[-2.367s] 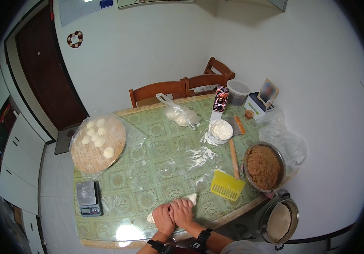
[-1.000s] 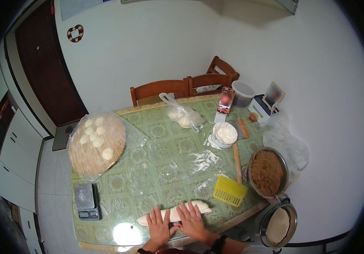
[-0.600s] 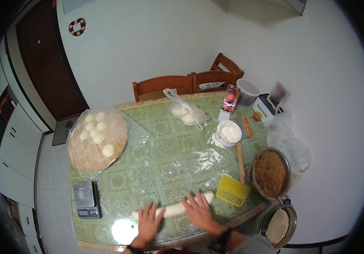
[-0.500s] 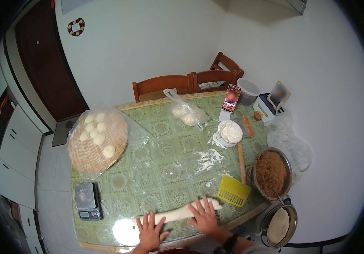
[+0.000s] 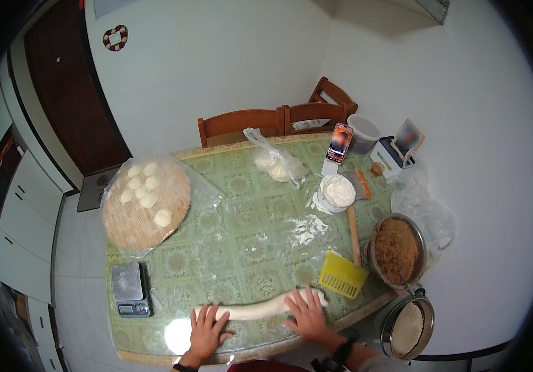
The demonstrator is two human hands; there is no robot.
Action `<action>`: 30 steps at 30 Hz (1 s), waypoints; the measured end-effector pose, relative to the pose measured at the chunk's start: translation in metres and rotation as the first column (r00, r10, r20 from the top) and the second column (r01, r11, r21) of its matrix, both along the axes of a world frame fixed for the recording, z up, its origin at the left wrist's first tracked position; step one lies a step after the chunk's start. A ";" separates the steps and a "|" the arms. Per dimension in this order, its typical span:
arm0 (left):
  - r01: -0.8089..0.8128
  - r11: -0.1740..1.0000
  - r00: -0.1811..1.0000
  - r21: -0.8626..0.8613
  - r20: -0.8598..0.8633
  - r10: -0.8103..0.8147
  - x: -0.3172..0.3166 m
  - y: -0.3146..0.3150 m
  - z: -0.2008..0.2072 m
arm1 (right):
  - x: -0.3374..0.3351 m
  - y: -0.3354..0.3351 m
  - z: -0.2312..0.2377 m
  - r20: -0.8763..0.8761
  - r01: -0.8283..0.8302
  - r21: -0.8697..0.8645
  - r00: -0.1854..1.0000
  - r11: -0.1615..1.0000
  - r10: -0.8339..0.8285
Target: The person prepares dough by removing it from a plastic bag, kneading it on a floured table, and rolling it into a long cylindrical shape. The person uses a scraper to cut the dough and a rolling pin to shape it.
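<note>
A long white roll of dough [image 5: 251, 311] lies along the near edge of the table. My left hand [image 5: 206, 330] rests with spread fingers on its left end. Over toward the other end, my right hand [image 5: 308, 315] presses down flat, fingers apart, with a short stub of dough showing past it. A yellow slotted dough scraper [image 5: 343, 276] lies just to the right of that hand. Loose flour [image 5: 309, 230] is scattered on the green patterned tablecloth [image 5: 235, 248].
Dough pieces sit on a round wooden board [image 5: 136, 226] at left, above a kitchen scale [image 5: 128, 289]. Rightward are a rolling pin [image 5: 354, 235], a flour bowl [image 5: 337, 191], a phone [image 5: 339, 142], and a bowl of brown filling [image 5: 396, 251]. Bagged dough [image 5: 277, 164] lies at the back.
My left hand has shifted left along the dough, and my right hand slightly right. The roll looks a little longer at its left end.
</note>
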State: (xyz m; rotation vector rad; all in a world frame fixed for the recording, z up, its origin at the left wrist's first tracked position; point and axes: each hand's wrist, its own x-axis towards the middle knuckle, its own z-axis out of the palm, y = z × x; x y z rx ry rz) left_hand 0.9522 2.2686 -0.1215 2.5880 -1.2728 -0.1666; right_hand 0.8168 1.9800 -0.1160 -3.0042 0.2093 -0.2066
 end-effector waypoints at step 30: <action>-0.103 0.983 0.982 -0.149 -0.171 0.077 -0.040 -0.069 0.000 | 0.033 0.076 -0.009 -0.003 -0.146 0.216 0.989 0.965 0.150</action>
